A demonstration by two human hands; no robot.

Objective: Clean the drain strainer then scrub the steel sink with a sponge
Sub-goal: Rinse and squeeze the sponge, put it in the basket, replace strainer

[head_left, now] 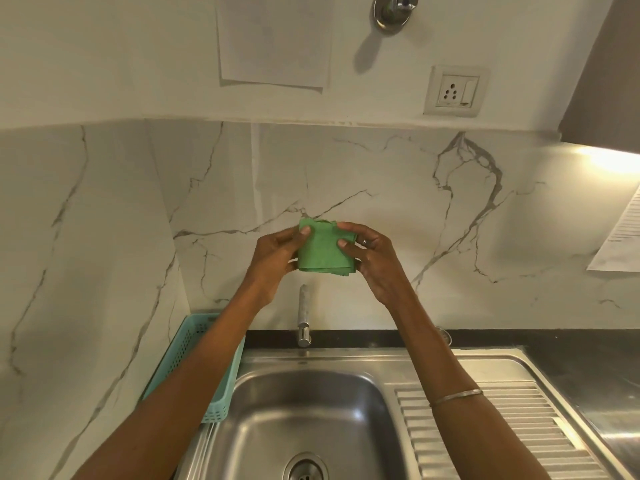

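Both hands, the left hand (277,252) and right hand (372,258), pinch a folded green sponge (323,251) by its sides, raised above the steel sink (304,403) and its drain strainer (304,471).

No readable text anywhere. White paper sheet taped on the upper wall (273,39): dark header line at its top edge, cut off and too blurred to read; body print washed out. Second white printed sheet at the right edge, on the marble backsplash (620,233): rows of fine print, too small and tilted to make out. White wall socket plate with switch (455,91): no markings legible. No brand visible on the steel sink (311,410).
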